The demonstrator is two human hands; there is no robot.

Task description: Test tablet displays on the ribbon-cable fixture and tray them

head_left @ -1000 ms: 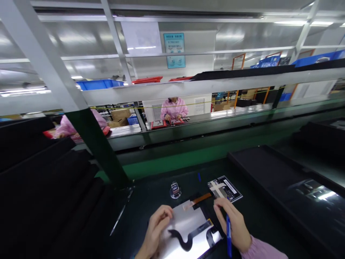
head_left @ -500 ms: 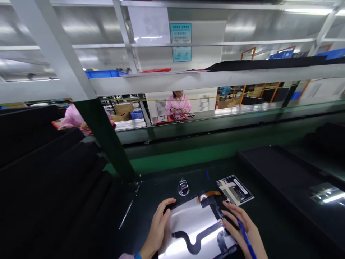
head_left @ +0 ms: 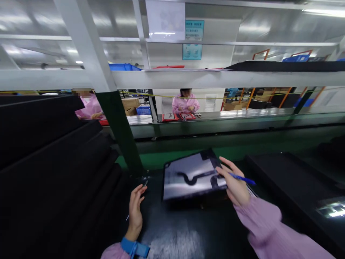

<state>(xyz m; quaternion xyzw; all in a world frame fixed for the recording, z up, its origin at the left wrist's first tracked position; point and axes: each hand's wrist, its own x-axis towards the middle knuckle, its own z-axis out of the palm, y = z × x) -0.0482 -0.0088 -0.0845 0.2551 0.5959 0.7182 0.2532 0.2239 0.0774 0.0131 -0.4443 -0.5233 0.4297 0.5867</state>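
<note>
A flat display panel (head_left: 175,183) with a silvery back and a black S-shaped strip is lifted and tilted above the dark table. My right hand (head_left: 235,183) grips its right edge, and a blue pen (head_left: 244,178) lies across the same hand, sticking out to the right. To the left, my left hand (head_left: 136,208) is apart from the panel, its fingers partly bent and spread. A thin metal tool (head_left: 127,217) lies on the table beneath that hand, mostly covered by it; whether the fingertips touch it I cannot tell. A blue band (head_left: 134,248) circles my left wrist.
Black foam trays (head_left: 54,172) are stacked high at the left, close to my left hand. A dark tray (head_left: 280,180) lies at the right. A green post (head_left: 118,136) rises behind the table. Across the line, a person in pink (head_left: 185,103) works at another bench.
My right hand has raised the panel off the table and carried it away from me. The left hand has let go of the panel's left side and moved left over the thin tool.
</note>
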